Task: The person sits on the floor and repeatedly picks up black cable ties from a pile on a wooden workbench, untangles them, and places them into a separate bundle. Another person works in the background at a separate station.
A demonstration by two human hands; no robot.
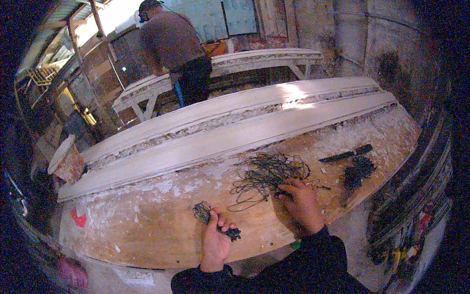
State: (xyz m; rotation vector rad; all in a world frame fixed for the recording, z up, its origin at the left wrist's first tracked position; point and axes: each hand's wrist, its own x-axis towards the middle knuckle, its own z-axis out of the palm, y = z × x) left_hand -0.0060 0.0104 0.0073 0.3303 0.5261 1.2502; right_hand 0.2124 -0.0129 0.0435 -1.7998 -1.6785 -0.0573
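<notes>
My left hand (217,240) is closed around a small looped bundle of thin dark cord (201,212); its loops stick out past the thumb, and short dark ends show below the fingers. My right hand (302,203) has its fingers curled down at the near edge of a loose tangle of the same dark cord (269,171), which spreads over the wooden table (152,230). Exactly which strands those fingers grip is partly hidden. Right of the tangle lies a black-handled knife (346,153), and just below it sits a clump of short dark cord pieces (359,171).
Two long white moulded strips (220,132) lie along the table's far side. A plaster-crusted bucket (67,161) leans at the left end, near a red scrap (78,217). Beyond, a person (171,44) stands bent at a second bench (264,59).
</notes>
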